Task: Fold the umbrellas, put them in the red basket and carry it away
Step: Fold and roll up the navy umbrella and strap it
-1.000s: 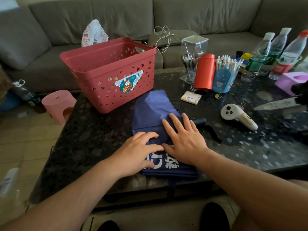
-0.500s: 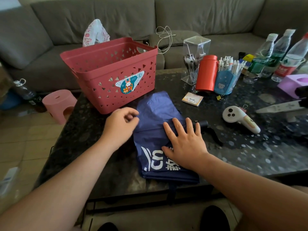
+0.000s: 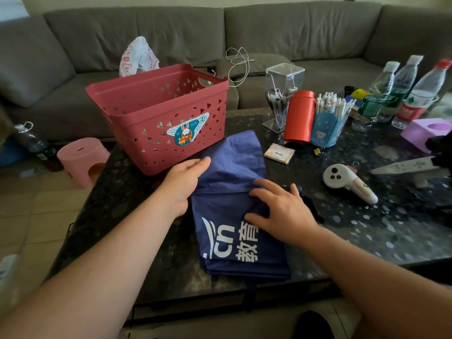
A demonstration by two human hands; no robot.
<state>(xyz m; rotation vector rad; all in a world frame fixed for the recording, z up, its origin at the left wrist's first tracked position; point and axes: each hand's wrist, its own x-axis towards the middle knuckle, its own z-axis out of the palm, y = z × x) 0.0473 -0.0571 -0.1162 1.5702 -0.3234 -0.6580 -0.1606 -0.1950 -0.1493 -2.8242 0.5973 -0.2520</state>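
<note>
A navy blue umbrella [image 3: 232, 199] with white lettering lies flattened on the dark stone table [image 3: 127, 199], its black handle poking out to the right under my right hand. My right hand [image 3: 281, 211] presses on the cloth with spread fingers at the umbrella's middle. My left hand [image 3: 183, 182] rests at the cloth's left edge, fingers extended toward the far end. The red basket [image 3: 156, 118] stands empty just behind the umbrella, at the table's far left.
To the right are a red flask [image 3: 298, 118], a blue pen holder [image 3: 327, 128], a clear pen box, water bottles [image 3: 420, 94], a white controller [image 3: 342, 182], a knife [image 3: 406, 167] and a purple block. A pink stool [image 3: 80, 160] stands on the floor, left; a grey sofa behind.
My left hand left the lettered near end, went up the umbrella's left side as a loose fist, and now lies extended at the far left edge. My right hand stays pressing.
</note>
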